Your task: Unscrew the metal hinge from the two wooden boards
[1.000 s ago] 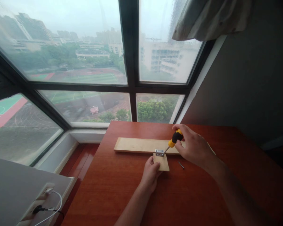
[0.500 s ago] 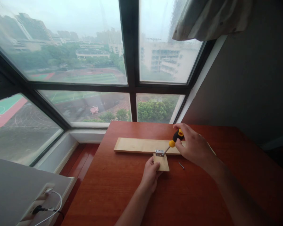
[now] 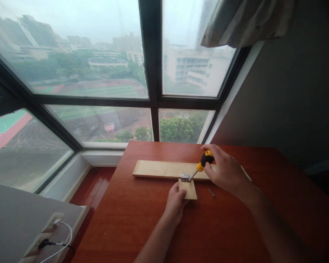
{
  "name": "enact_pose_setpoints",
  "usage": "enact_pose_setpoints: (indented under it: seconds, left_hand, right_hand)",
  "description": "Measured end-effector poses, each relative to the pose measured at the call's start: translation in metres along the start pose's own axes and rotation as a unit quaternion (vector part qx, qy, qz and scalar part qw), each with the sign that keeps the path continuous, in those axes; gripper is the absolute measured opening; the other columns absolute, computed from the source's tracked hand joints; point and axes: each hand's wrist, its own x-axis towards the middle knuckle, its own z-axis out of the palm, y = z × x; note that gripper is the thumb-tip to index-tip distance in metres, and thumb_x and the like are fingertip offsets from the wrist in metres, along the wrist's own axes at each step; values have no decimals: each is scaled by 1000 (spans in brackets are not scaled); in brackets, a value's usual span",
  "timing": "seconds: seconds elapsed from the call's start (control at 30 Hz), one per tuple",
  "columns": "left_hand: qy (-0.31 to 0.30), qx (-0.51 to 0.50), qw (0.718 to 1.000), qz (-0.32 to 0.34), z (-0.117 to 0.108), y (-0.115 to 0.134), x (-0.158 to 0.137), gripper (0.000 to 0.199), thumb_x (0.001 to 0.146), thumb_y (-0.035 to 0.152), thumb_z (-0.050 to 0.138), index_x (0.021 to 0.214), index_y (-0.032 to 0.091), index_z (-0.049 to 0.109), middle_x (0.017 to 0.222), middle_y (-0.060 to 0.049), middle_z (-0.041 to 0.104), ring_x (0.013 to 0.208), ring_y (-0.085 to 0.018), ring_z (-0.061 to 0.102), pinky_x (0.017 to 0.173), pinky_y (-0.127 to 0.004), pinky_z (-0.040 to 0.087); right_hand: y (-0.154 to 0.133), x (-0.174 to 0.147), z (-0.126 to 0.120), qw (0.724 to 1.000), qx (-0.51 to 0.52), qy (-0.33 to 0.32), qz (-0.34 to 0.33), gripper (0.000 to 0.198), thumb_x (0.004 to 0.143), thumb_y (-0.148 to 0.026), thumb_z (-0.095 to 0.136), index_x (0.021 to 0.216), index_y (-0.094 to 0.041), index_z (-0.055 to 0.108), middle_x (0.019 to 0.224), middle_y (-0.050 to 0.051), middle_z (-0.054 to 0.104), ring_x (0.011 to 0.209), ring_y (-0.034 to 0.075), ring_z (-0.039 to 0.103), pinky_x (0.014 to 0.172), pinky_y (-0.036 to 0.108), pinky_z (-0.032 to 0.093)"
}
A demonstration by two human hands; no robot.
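My left hand (image 3: 177, 201) grips a short wooden block (image 3: 190, 190) by its left side, thumb on top. A silver metal hinge (image 3: 185, 178) lies where the block meets a long pale wooden board (image 3: 159, 169). Closed around the yellow and black handle of a screwdriver (image 3: 206, 158) is my right hand (image 3: 224, 168). The screwdriver slants down to the left, its tip at the right end of the hinge. Whether a screw sits under the tip is too small to tell. A loose screw (image 3: 211, 193) lies right of the block.
The reddish-brown table (image 3: 126, 215) carries all of this. Beyond its far edge stand framed windows (image 3: 153, 104). At lower left, a wall socket (image 3: 45, 241) has plugs and cables in it. A curtain (image 3: 244, 22) hangs at upper right.
The yellow and black screwdriver handle has turned slightly in my right hand. The block, hinge and board stay in place.
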Motion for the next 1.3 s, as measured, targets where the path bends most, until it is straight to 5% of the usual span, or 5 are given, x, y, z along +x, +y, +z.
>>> enact_pose_setpoints:
  seconds: [0.17,0.43,0.67,1.17,1.3]
  left_hand:
    - [-1,0,1000,-2,1,1,0,40,61,13,66,101,13,65,97,-10,69,81,-20,62,72,-30,51]
    - [-2,-1,1000,-4,0,0,-1,39,62,14,66,101,14,66,97,-10,69,81,-20,62,75,-33,51]
    - [5,2,1000,-4,1,2,-1,39,62,14,67,101,13,65,97,-11,68,79,-20,62,72,-32,51]
    - [-1,2,1000,1,0,0,-2,38,63,13,64,101,13,63,98,-11,67,81,-19,60,72,-31,51]
    - [-1,1,1000,1,0,1,-2,38,62,13,65,100,14,64,98,-10,67,82,-20,61,72,-30,51]
  right_hand:
    - [3,1,2,999,-44,15,17,26,86,-40,52,108,-26,53,108,3,66,78,23,66,65,35,48]
    - [4,0,4,1000,5,21,-4,38,79,-20,50,116,-25,48,118,5,60,90,22,64,72,33,49]
    - [5,1,8,996,-75,42,13,28,87,-40,50,110,-24,52,110,5,64,74,23,65,61,35,48]
    - [6,1,6,999,5,47,-10,20,88,-32,51,106,-25,54,110,5,62,91,23,63,76,36,49]
    - [7,1,5,995,75,56,-23,37,80,-15,50,116,-22,49,115,7,60,100,21,60,85,34,47]
